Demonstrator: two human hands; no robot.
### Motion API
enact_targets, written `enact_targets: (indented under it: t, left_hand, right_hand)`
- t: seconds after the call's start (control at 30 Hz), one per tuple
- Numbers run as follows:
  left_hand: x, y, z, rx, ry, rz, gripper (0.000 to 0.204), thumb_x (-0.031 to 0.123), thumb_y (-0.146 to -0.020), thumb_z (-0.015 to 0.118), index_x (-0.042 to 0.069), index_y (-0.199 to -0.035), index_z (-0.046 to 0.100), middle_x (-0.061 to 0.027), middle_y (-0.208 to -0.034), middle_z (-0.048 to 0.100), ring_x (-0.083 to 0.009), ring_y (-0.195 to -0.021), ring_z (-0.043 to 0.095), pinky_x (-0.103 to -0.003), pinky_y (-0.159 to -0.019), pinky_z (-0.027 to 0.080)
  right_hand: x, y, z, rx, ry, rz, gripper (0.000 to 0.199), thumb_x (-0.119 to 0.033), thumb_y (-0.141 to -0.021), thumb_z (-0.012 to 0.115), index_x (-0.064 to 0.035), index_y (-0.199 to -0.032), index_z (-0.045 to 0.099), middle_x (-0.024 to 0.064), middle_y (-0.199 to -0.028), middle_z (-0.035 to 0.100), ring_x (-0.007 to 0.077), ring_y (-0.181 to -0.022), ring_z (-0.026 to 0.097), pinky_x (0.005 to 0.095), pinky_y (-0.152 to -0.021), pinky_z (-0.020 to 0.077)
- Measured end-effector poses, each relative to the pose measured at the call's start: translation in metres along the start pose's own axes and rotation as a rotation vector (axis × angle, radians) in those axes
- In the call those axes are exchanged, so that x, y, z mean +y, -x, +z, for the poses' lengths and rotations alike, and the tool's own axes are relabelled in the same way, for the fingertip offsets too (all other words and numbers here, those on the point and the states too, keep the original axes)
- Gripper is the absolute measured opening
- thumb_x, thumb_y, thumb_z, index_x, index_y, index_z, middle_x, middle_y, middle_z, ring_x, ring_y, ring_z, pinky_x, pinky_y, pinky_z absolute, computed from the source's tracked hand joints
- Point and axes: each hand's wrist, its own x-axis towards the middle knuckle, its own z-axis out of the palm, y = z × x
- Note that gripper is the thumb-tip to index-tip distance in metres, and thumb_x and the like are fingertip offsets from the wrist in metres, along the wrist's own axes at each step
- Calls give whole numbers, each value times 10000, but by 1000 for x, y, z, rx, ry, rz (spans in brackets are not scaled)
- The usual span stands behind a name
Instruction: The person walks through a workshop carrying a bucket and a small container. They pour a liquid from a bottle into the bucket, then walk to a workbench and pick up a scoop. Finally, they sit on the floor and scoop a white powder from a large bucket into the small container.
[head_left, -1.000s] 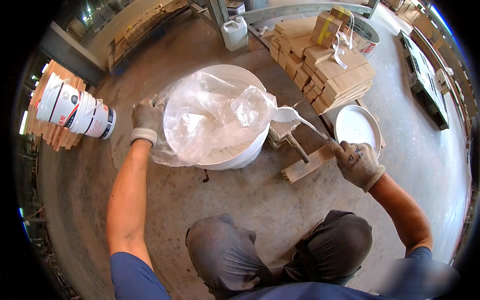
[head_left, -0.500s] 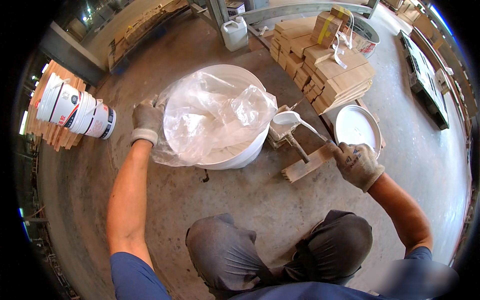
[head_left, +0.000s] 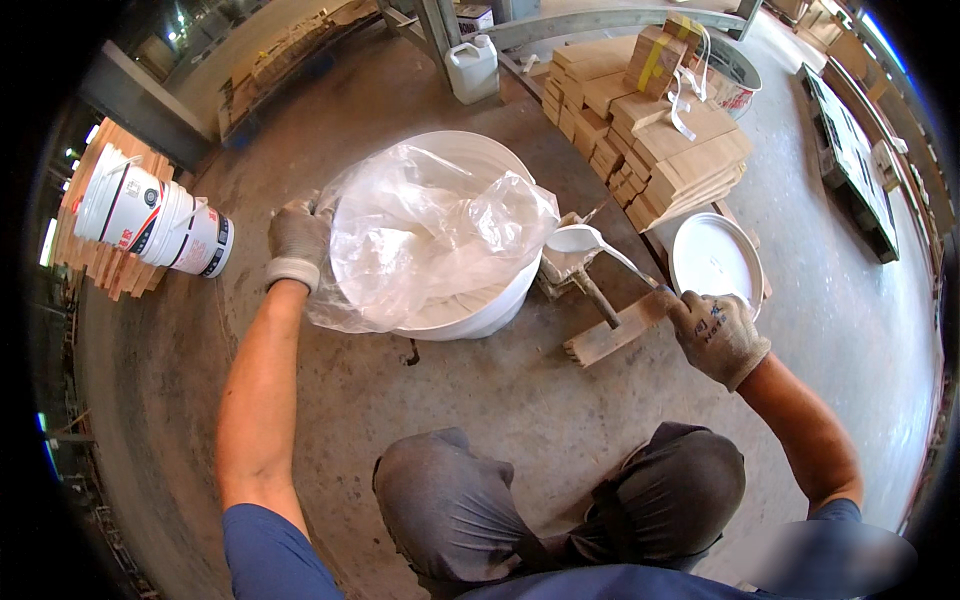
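Crouching on the concrete floor (head_left: 330, 420), knees bent low, the person works w/ both gloved hands. The left hand (head_left: 297, 240) sits at the left rim of a big white bucket (head_left: 480, 310), fingers curled shut on the clear plastic bag (head_left: 430, 235) that lines it; the bag bunches up and spills over the rim toward that hand. The right hand (head_left: 718, 335) is closed around the handle end of a white scoop (head_left: 585, 242), fist tight, the bowl of the scoop pointing left and sitting just beside the bucket's right side. Can't tell if the scoop holds anything.

Under the scoop handle lies a flat wooden piece (head_left: 612, 335) and some small wood blocks (head_left: 565, 272), touching the floor right by the bucket. A white round lid (head_left: 715, 262) lies flat just past the right hand. Behind it, stacks of thin wood boards (head_left: 660, 150), some strapped. Far left, a couple of white pails (head_left: 150, 215) lie tipped on their sides on another wood stack. A white jug (head_left: 470, 68) stands at the top, well apart from the hands.
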Motion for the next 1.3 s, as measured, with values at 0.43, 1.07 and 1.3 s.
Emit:
enact_targets:
  t: [0.43, 1.07, 1.3]
  left_hand:
    - [-2, 1, 2, 76, -5, 77, 365, 332, -885, 755, 39, -1101, 772, -253, -1021, 727, -416, -963, 716, -447, -872, 566]
    - [23, 7, -12, 29, 209, 61, 370, 398, -935, 680, 90, -1114, 780, -187, -1103, 740, -379, -1082, 693, -431, -1013, 510]
    - [50, 1, -33, -30, 380, 52, 328, 391, -940, 682, 84, -1004, 778, -203, -978, 743, -399, -909, 708, -453, -845, 548]
  right_hand:
    - [1, -2, -1, 31, 0, -6, 435, -122, -949, 607, -7, -1364, 549, 125, -872, 683, 283, -698, 723, 404, -566, 588]
    - [-2, 3, -1, 251, -472, 232, 387, -22, -853, 656, -35, -1239, 654, 177, -895, 707, 317, -749, 703, 425, -683, 558]
    - [10, 5, -81, 232, -1246, 804, 407, -155, -858, 715, 98, -1176, 695, 81, -869, 683, 79, -654, 591, 206, -565, 499]
